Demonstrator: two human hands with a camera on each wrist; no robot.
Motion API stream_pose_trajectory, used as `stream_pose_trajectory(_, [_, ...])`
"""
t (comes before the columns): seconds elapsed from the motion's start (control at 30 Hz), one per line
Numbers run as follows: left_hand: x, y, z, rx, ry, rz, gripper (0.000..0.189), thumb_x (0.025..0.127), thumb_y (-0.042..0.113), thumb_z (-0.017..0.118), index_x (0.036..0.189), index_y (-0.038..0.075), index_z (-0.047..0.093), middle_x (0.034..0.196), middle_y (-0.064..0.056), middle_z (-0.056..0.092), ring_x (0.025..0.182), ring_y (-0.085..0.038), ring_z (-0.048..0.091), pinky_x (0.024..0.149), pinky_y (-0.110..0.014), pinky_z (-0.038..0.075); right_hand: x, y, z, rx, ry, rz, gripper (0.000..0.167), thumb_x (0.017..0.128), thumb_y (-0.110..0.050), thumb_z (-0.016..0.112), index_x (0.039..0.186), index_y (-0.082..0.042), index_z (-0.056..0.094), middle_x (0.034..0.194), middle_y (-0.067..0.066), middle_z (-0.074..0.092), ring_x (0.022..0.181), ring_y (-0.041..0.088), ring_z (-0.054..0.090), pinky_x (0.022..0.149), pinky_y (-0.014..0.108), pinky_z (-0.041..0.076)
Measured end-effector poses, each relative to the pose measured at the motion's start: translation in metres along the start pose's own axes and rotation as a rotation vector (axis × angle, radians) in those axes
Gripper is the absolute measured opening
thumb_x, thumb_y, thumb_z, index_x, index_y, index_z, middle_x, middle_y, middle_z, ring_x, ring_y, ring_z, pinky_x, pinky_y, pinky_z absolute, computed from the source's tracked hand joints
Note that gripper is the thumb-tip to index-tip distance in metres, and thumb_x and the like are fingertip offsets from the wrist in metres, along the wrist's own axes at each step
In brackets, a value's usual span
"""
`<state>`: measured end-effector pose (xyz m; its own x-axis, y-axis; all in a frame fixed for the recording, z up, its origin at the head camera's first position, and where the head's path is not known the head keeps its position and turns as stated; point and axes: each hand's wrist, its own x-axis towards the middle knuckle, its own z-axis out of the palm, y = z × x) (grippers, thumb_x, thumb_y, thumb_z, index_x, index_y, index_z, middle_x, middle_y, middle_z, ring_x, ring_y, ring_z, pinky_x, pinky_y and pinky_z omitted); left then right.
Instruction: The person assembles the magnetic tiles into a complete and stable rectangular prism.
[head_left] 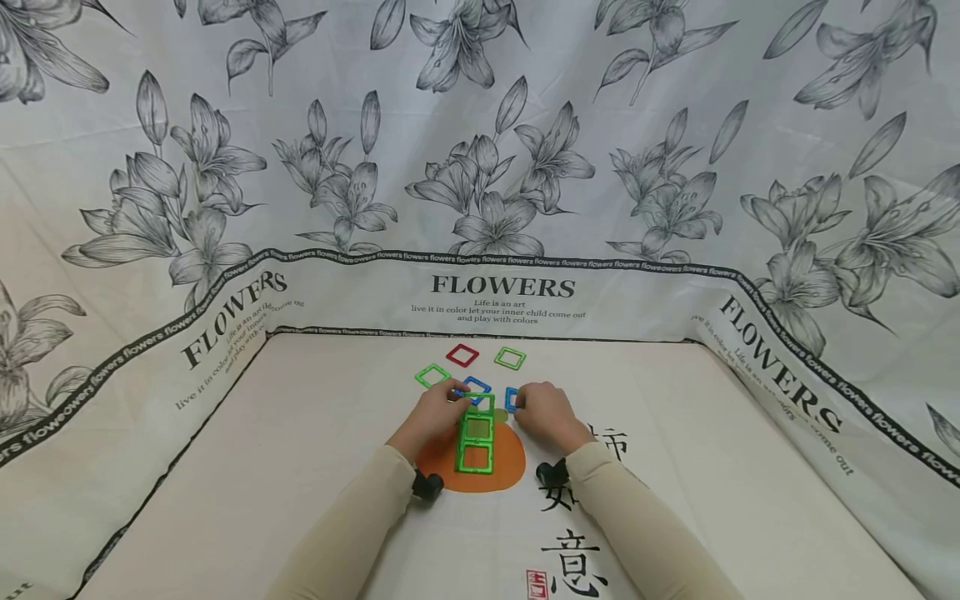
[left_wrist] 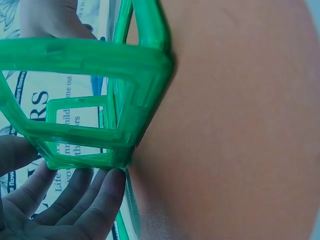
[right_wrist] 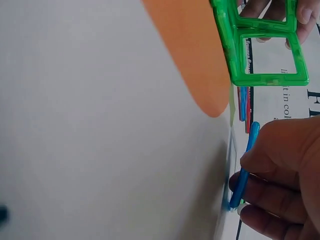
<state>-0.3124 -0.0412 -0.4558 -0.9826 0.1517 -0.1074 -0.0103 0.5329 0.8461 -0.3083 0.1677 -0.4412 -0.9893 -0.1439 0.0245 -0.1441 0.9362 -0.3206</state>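
Note:
A box-like structure of green square magnetic tiles [head_left: 477, 440] stands on the orange printed shape in the head view. My left hand [head_left: 438, 412] holds its far end; in the left wrist view the fingers [left_wrist: 102, 200] touch the green frames from below, with the thumb at the side. To the right of the structure, my right hand [head_left: 551, 412] pinches a blue square magnetic tile [right_wrist: 240, 187] between thumb and fingers, its edge turned to the right wrist camera. That blue tile is apart from the green structure.
Beyond the hands lie a red tile [head_left: 471, 361], a green tile [head_left: 505, 366], another green tile [head_left: 441, 382] and a blue tile [head_left: 481, 381]. The pale tablecloth [head_left: 315, 450] carries black characters at right. A flower-printed curtain [head_left: 352, 292] borders the table at the back and sides.

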Motion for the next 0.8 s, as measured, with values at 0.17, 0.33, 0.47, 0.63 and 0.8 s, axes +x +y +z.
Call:
stream_pose_trajectory(0.17, [0.000, -0.001, 0.001, 0.002, 0.004, 0.010, 0.027, 0.096, 0.031, 0.057, 0.120, 0.019, 0.060, 0.121, -0.010, 0.061, 0.101, -0.023, 0.058, 0.088, -0.039, 0.054, -0.001, 0.003, 0.002, 0.030, 0.023, -0.002, 0.018, 0.088, -0.018, 0.064, 0.101, -0.010, 0.071, 0.092, 0.003, 0.067, 0.081, 0.018, 0.056, 0.079, 0.037, 0.052])
stream_pose_trajectory(0.33, [0.000, -0.001, 0.000, -0.006, -0.003, 0.009, 0.026, 0.096, 0.031, 0.057, 0.120, 0.020, 0.060, 0.120, -0.009, 0.061, 0.100, -0.022, 0.058, 0.088, -0.039, 0.054, -0.006, 0.002, 0.002, 0.060, 0.044, -0.016, 0.024, 0.090, -0.016, 0.061, 0.111, -0.010, 0.070, 0.096, 0.004, 0.067, 0.085, 0.018, 0.058, 0.081, 0.037, 0.053])
stream_pose_trajectory(0.47, [0.000, -0.002, -0.001, -0.009, -0.005, 0.013, 0.026, 0.096, 0.031, 0.057, 0.119, 0.020, 0.061, 0.120, -0.008, 0.061, 0.100, -0.022, 0.058, 0.088, -0.039, 0.053, -0.011, 0.001, 0.000, 0.106, 0.052, -0.018, 0.027, 0.091, -0.016, 0.059, 0.115, -0.009, 0.070, 0.103, 0.005, 0.069, 0.093, 0.019, 0.060, 0.087, 0.039, 0.053])
stream_pose_trajectory(0.63, [-0.001, -0.002, -0.001, -0.004, -0.002, 0.032, 0.028, 0.096, 0.032, 0.057, 0.121, 0.019, 0.061, 0.121, -0.009, 0.061, 0.103, -0.023, 0.058, 0.091, -0.041, 0.052, -0.016, -0.003, -0.004, 0.173, 0.034, -0.019, 0.028, 0.091, -0.015, 0.059, 0.116, -0.009, 0.070, 0.106, 0.005, 0.070, 0.092, 0.019, 0.059, 0.087, 0.038, 0.053])
stream_pose_trajectory(0.8, [-0.003, -0.003, 0.000, 0.005, 0.009, 0.048, 0.029, 0.096, 0.031, 0.057, 0.121, 0.018, 0.061, 0.121, -0.009, 0.062, 0.107, -0.025, 0.058, 0.095, -0.044, 0.050, -0.019, -0.006, -0.006, 0.229, 0.035, -0.032, 0.026, 0.092, -0.016, 0.060, 0.113, -0.009, 0.072, 0.106, 0.004, 0.071, 0.095, 0.017, 0.061, 0.087, 0.038, 0.054])
